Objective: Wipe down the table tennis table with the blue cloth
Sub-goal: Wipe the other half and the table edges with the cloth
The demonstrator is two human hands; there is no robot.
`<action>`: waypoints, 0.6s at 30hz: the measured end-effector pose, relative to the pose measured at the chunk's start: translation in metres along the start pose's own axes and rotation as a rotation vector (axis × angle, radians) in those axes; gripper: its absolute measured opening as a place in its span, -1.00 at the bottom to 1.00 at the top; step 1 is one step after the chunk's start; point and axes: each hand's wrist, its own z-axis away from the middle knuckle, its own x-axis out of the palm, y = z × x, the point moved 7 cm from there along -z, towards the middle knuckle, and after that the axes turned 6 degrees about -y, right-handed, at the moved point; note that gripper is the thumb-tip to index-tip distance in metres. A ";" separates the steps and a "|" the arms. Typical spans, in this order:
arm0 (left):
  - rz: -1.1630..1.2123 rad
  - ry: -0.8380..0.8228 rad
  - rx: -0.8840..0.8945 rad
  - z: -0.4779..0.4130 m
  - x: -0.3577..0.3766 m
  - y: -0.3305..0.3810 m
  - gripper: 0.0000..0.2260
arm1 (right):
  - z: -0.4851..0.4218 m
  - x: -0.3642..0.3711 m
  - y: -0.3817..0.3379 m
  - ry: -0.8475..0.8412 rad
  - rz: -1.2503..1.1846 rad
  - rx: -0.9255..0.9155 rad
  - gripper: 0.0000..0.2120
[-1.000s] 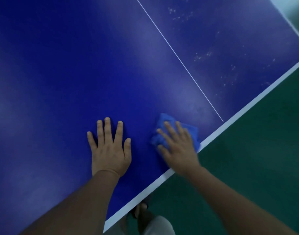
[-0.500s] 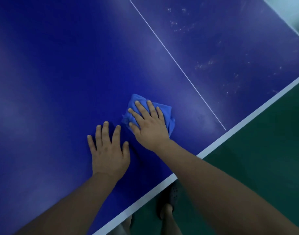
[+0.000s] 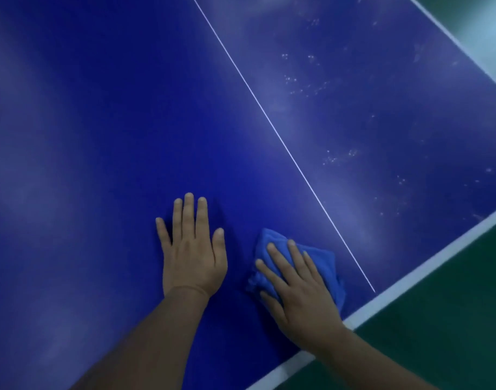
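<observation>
R hand (image 3: 303, 288) spread flat on blue cloth (image 3: 324, 258), near table (image 3: 100, 108) edge; L hand (image 3: 192, 257) flat, bracing. Risk: bunched cloth skips; specks (image 3: 336, 157) past centre line (image 3: 269, 119) get missed.

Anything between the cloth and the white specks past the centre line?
Nothing visible: only bare table and the centre line lie between the blue cloth, under the right hand, and the specks. The left hand rests on the opposite side.

Tabletop (image 3: 106, 114): deep blue, thin white centre line, white edge band, pale speckles. Cloth (image 3: 324, 261): lighter blue. Floor (image 3: 452, 333): dark green.
</observation>
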 end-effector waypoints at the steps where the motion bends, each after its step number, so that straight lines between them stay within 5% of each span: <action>1: 0.008 0.017 -0.007 0.001 -0.001 -0.001 -0.41 | -0.027 -0.004 -0.008 0.002 -0.010 -0.051 -0.51; 8: -0.024 -0.017 -0.064 -0.004 0.005 -0.006 -0.42 | -0.236 -0.037 -0.052 -0.017 -0.035 -0.295 -0.47; 18: -0.201 -0.016 0.041 -0.010 0.007 0.000 -0.43 | -0.448 -0.093 -0.025 0.031 -0.127 0.088 -0.50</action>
